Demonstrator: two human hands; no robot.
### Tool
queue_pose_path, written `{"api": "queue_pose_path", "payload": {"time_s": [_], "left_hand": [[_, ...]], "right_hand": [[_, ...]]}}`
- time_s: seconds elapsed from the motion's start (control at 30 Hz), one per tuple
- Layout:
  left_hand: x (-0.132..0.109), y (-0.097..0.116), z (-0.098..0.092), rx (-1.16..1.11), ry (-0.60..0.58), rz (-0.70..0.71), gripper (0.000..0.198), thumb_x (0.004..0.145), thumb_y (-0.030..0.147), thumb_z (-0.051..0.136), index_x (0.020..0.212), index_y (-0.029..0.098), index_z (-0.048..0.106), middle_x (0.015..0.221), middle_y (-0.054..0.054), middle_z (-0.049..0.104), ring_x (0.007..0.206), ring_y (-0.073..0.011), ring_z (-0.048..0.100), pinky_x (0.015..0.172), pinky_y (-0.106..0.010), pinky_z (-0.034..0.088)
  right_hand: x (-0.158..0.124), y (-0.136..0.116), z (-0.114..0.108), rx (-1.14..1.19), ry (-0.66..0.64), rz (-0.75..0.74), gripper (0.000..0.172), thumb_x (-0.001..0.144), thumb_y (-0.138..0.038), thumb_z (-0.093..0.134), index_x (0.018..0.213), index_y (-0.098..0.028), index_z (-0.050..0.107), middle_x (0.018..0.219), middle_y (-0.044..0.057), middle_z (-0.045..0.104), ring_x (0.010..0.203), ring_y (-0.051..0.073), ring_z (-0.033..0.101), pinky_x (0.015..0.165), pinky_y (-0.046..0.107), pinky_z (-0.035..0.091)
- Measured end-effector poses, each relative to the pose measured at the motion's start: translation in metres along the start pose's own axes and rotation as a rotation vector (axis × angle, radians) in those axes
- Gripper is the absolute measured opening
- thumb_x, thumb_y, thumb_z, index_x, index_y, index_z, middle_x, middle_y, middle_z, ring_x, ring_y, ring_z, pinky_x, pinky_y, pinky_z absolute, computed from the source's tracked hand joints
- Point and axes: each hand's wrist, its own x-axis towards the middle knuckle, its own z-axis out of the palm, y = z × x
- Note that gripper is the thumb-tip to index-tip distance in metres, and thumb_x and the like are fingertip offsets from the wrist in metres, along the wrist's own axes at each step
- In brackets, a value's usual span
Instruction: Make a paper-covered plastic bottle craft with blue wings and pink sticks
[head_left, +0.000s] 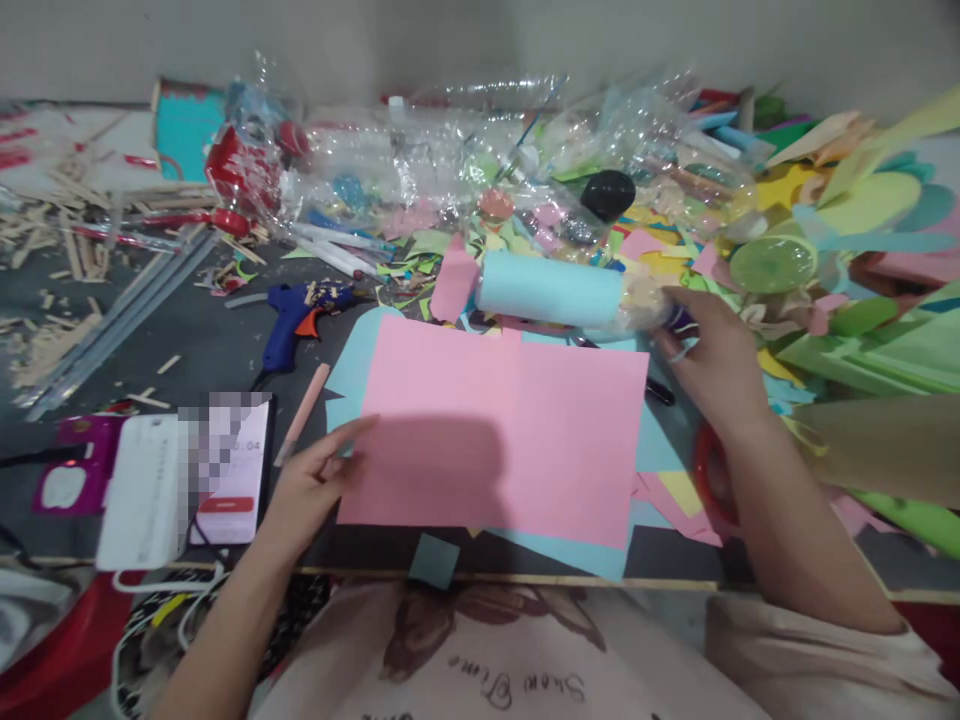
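A large pink paper sheet [450,390] with a fold line down its middle lies before me, over light blue paper [352,372]. My left hand [319,475] rests at the sheet's left edge, fingers apart and fingertips touching it. Beyond the sheet's far edge, my right hand [709,355] grips a plastic bottle [637,303] lying on its side by its right, narrow end. Light blue paper wraps the bottle's body. Something dark purple, perhaps the cap, shows by the fingers. A black-handled tool [660,392] lies partly hidden under the sheet.
A blue glue gun [289,318], a phone [232,470] and a white power bank [141,490] are on the left. Wooden sticks [79,235] and clear glue sticks [131,315] lie farther left. Plastic bottles [420,150] line the back; coloured paper [862,340] is heaped right. Red tape [716,470] sits by my right forearm.
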Motion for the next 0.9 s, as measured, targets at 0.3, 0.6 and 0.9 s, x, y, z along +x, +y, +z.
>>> {"api": "queue_pose_path", "payload": {"time_s": [0.3, 0.6, 0.9], "left_hand": [[-0.002, 0.003, 0.003, 0.205, -0.109, -0.019, 0.049, 0.071, 0.041, 0.058, 0.110, 0.015, 0.070, 0.055, 0.004, 0.048, 0.048, -0.0113, 0.037, 0.048, -0.023, 0.037], [-0.006, -0.004, -0.010, 0.267, -0.050, 0.042, 0.037, 0.076, 0.039, 0.056, 0.101, 0.018, 0.072, 0.086, -0.004, 0.068, 0.052, -0.0092, 0.044, 0.052, -0.023, 0.042], [-0.014, -0.002, 0.004, 0.167, -0.259, -0.044, 0.039, 0.074, 0.033, 0.058, 0.107, 0.018, 0.071, 0.049, 0.005, 0.051, 0.044, -0.0106, 0.042, 0.043, -0.021, 0.038]], "right_hand": [[-0.043, 0.004, -0.008, -0.183, 0.164, -0.114, 0.035, 0.089, -0.035, 0.049, 0.113, -0.012, 0.060, 0.108, 0.020, 0.067, 0.104, 0.034, 0.061, 0.090, 0.052, 0.048], [-0.063, 0.010, -0.005, -0.184, -0.008, -0.375, 0.023, 0.094, -0.026, 0.048, 0.107, -0.016, 0.064, 0.087, 0.013, 0.072, 0.078, 0.028, 0.064, 0.071, 0.041, 0.051], [-0.085, -0.003, -0.031, -0.218, 0.211, -0.311, 0.040, 0.093, -0.023, 0.053, 0.132, -0.022, 0.055, 0.114, 0.016, 0.068, 0.107, 0.034, 0.065, 0.088, 0.051, 0.053]]}}
